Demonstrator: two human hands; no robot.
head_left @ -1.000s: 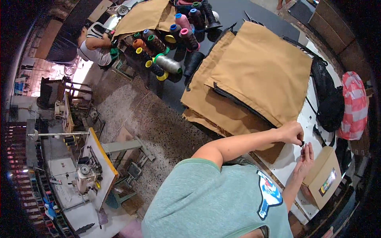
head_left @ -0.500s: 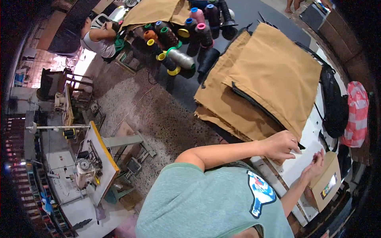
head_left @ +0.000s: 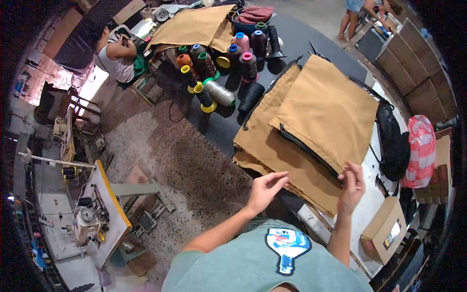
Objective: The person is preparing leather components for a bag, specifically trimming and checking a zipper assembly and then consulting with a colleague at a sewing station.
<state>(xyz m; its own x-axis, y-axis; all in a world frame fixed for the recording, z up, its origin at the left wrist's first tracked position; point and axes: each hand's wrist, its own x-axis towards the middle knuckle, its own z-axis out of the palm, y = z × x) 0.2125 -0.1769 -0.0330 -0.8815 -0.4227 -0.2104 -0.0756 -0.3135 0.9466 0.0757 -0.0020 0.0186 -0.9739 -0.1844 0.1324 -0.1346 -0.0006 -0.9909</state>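
Observation:
My left hand (head_left: 266,187) reaches over the lower tan fabric pieces (head_left: 306,177), fingers loosely bent and apart. My right hand (head_left: 352,182) is at the front corner of the top tan piece (head_left: 323,112), fingers half curled and apart; whether it touches the cloth is unclear. I see nothing held in either hand. The top piece has a black zipper (head_left: 304,148) along its edge. A cardboard box (head_left: 379,226) lies on the white tabletop right of my right hand.
Several thread cones (head_left: 219,92) stand on the dark table behind the fabric. A black bag (head_left: 391,146) and red checked bundle (head_left: 419,151) lie at right. A sewing machine table (head_left: 104,204) is at left. A seated person (head_left: 116,61) is at upper left, other people (head_left: 369,17) at upper right.
My hands, earlier close together at the table's right side, have moved apart: the left leftward across the lower fabric, the right up to the top piece's corner. The view has shifted.

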